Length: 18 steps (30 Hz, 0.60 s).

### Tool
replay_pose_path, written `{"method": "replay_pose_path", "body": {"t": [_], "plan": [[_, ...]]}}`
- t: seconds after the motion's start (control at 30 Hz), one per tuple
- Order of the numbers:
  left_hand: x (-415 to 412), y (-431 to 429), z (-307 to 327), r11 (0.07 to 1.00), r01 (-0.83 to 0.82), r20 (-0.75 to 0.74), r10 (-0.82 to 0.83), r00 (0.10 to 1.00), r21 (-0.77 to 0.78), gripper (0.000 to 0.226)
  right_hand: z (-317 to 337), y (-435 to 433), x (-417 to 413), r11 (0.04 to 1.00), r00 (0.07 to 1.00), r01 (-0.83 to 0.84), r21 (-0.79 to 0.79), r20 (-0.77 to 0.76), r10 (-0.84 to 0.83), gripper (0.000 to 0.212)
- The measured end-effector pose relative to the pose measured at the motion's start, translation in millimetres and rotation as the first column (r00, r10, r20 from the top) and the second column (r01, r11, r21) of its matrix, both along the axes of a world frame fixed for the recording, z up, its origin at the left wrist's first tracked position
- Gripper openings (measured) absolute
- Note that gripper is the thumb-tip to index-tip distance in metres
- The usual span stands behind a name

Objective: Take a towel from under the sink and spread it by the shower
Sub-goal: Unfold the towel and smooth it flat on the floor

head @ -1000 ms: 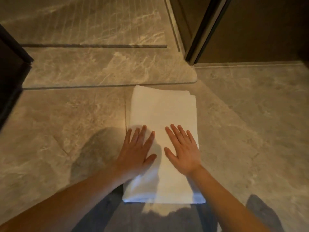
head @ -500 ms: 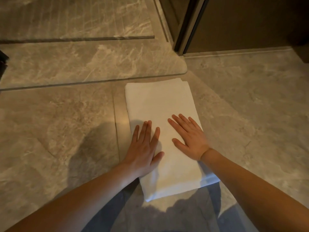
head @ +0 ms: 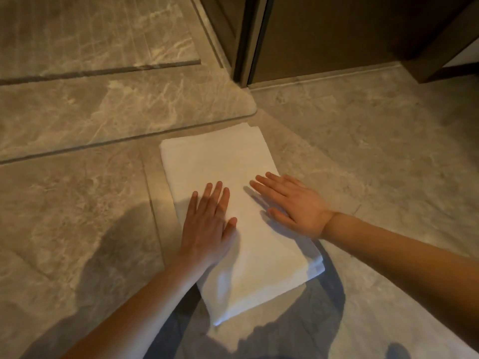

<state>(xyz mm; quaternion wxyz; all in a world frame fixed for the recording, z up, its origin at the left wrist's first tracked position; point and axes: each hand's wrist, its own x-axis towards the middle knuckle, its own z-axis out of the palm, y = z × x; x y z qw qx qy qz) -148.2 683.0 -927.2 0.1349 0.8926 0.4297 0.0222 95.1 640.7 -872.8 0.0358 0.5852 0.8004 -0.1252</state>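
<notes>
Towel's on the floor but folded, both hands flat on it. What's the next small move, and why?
Probably pinch the top layer's edge and open a fold: the towel lies folded by the raised ledge, with the left hand and right hand flat, gripping nothing.

The light is warm and fairly dim, a yellow-brown cast over the whole marble floor [head: 77, 203]. It comes from above and behind me, since my own shadow [head: 114, 244] falls forward and to the left, and a broader one pools along the bottom edge. My left hand [head: 207, 224] sits partly in shade; my right hand [head: 295, 203] is lit brighter and throws a soft shadow onto the white towel [head: 233, 172], the brightest thing here (nearly washed out, little weave visible). Faint sheen shows on the pale veins of the stone. Straight floor joints bow toward the edges from the wide lens. My fingertips look slightly soft.
</notes>
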Motion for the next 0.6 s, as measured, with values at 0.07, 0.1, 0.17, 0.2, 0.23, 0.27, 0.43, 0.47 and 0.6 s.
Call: {"method": "replay_pose_path", "body": {"t": [0.07,0.1,0.17,0.2,0.23,0.27,0.43,0.47,0.6], "plan": [[6,-1,0,0.999,-0.038,0.027,0.037,0.999,0.012,0.065,12,-4,14,1.0,1.0,0.014,-0.025,-0.005,-0.015,0.061],[11,-3,1,0.998,-0.053,0.031,0.052,0.998,0.015,0.065,13,-6,18,0.999,0.999,0.033,-0.03,-0.001,-0.033,0.061],[21,-4,2,0.998,-0.057,0.033,0.056,0.998,0.027,0.061,6,-10,14,0.995,0.995,0.095,-0.018,-0.007,-0.096,0.061],[25,-3,2,0.999,-0.036,0.028,0.036,0.999,0.026,0.06,0,-12,8,0.99,0.99,0.14,-0.013,-0.033,-0.14,0.061],[28,-3,1,1.0,-0.013,0.009,0.013,1.0,0.018,0.06,-7,-13,0,0.983,0.98,0.185,-0.008,-0.073,-0.185,0.061],[30,-2,1,1.0,0.003,-0.021,-0.003,1.0,0.006,0.06,-15,-14,-8,0.975,0.968,0.221,-0.006,-0.12,-0.22,0.06],[23,6,20,0.999,0.031,-0.104,-0.035,0.994,-0.043,0.065,-45,-10,-43,0.965,0.945,0.261,0.001,-0.206,-0.255,0.061],[21,6,27,0.998,0.03,-0.109,-0.036,0.993,-0.052,0.065,-48,-8,-44,0.971,0.95,0.239,0.006,-0.21,-0.232,0.061],[11,4,56,0.997,-0.007,-0.223,-0.01,0.975,-0.073,0.067,-45,16,-35,0.998,0.985,0.047,0.045,-0.171,-0.039,0.058]]}}
